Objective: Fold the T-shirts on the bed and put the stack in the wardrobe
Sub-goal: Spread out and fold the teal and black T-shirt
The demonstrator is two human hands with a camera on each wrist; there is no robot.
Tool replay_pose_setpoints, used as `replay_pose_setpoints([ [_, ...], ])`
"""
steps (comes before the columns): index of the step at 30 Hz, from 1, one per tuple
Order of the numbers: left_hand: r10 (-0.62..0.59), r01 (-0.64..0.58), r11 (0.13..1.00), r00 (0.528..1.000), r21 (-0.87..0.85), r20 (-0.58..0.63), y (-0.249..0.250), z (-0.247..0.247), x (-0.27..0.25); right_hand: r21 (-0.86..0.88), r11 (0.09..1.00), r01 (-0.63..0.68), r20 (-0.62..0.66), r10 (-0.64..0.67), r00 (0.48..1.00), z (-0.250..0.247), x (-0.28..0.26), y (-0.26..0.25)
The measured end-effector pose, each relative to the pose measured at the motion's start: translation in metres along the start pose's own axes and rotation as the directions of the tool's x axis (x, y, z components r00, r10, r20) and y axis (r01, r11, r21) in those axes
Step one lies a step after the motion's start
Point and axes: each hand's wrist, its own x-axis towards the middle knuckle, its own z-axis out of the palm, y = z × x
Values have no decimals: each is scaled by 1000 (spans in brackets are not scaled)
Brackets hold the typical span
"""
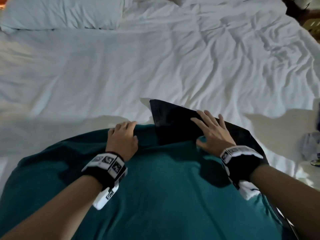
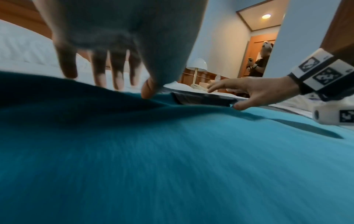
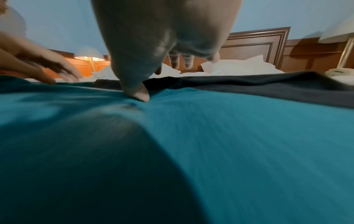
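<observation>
A teal T-shirt (image 1: 164, 187) lies spread on the white bed in front of me. Its far right edge overlaps a black T-shirt (image 1: 173, 125) that sticks out toward the right. My left hand (image 1: 122, 135) sits at the teal shirt's far edge, fingers curled over the edge and thumb on top of the fabric (image 2: 147, 94). My right hand (image 1: 210, 130) lies flat with fingers spread on the black shirt, and its thumb (image 3: 141, 95) presses the teal T-shirt (image 3: 229, 136). In the right wrist view the black T-shirt (image 3: 258, 84) shows as a dark band beyond the teal one.
The white bed sheet (image 1: 121, 66) stretches ahead, with a pillow (image 1: 60, 13) at the far left and rumpled bedding (image 1: 251, 49) at the far right. Some cloth lies off the bed's right side (image 1: 310, 144). A wooden headboard (image 3: 258, 45) and a lamp (image 2: 197, 65) stand behind. Another person (image 2: 262, 63) is in the doorway.
</observation>
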Motion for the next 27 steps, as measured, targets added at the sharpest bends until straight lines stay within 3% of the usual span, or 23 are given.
replay_pose_setpoints([
  [3, -54, 36, 995, 980, 93, 194, -3, -5, 27, 31, 999, 8, 1, -9, 1000, -5, 36, 5],
  [5, -90, 70, 993, 970, 98, 224, -5, -10, 36, 155, 988, 6, -65, 4, 998, -12, 50, 14],
  [7, -95, 91, 995, 972, 31, 216, -8, -13, 40, 252, 963, -97, -165, 142, 976, -27, 63, 19],
  [9, -63, 71, 995, 992, -68, 114, -11, -14, 43, 357, 876, -324, -255, 425, 869, -43, 77, 27],
  [11, -27, 26, 989, 1000, -146, -9, -14, -12, 43, 481, 680, -553, -168, 691, 704, -56, 84, 37],
  [12, -21, 19, 990, 1000, -141, -15, -15, -11, 41, 514, 588, -624, -76, 756, 650, -57, 86, 42],
  [14, -49, 54, 997, 996, -62, 80, -24, -12, 35, 567, 472, -675, 52, 798, 601, -51, 87, 38],
  [16, -100, 98, 995, 980, 23, 170, -45, -21, 27, 614, 472, -633, -31, 816, 578, -37, 84, 13],
  [17, -111, 100, 993, 974, 64, 197, -60, -30, 23, 610, 556, -564, -135, 775, 618, -30, 82, -6],
  [19, -116, 65, 983, 946, 173, 302, -98, -52, 18, 532, 770, -353, -280, 553, 785, -17, 76, -48],
  [20, -131, 51, 975, 919, 216, 372, -120, -64, 15, 482, 846, -231, -307, 409, 860, -10, 74, -69],
  [22, -213, 75, 956, 843, 284, 494, -162, -87, 7, 426, 905, 2, -274, 127, 953, 3, 76, -112],
  [25, -319, 159, 935, 770, 318, 553, -213, -106, -13, 438, 887, 144, -6, -158, 987, 22, 85, -178],
  [27, -309, 279, 950, 799, 137, 516, -236, -115, -22, 363, 918, 160, 106, -211, 972, 31, 97, -213],
])
